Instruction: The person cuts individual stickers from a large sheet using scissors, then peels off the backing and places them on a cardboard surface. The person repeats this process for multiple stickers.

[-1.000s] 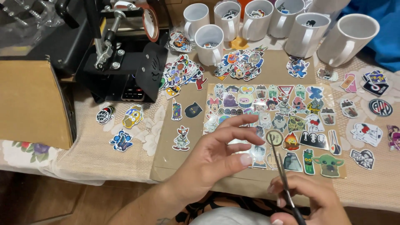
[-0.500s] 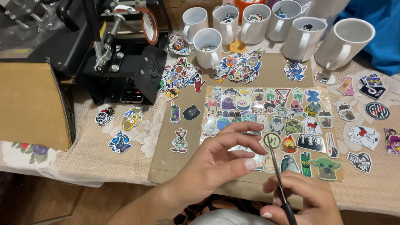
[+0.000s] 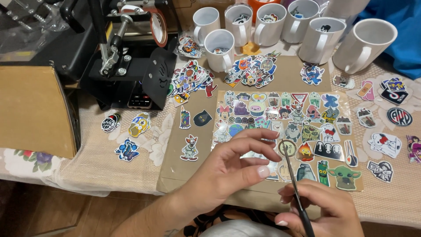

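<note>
— So, where do we have our hands?

— Both over the near edge of the sticker sheet (image 3: 287,131). Our left hand (image 3: 228,169) sits at the sheet's near left part, fingers curled and pinched on a small round sticker (image 3: 287,148) that we hold up over the sheet. Our right hand (image 3: 322,210) is just below the sheet's near edge, fingers wrapped around the handles of the scissors (image 3: 296,188).

— And the blades?

— They point up from the right hand to the round sticker and meet it at its lower edge; whether they are parted we cannot tell.

— What else lies around the sheet?

— Beyond its far edge stand white mugs (image 3: 219,50) and a heap of loose stickers (image 3: 254,70). Left of it we see a black press machine (image 3: 123,66) and a brown cardboard box (image 3: 33,112). More cut stickers (image 3: 386,142) lie right of the sheet on the lace tablecloth (image 3: 96,162).
</note>
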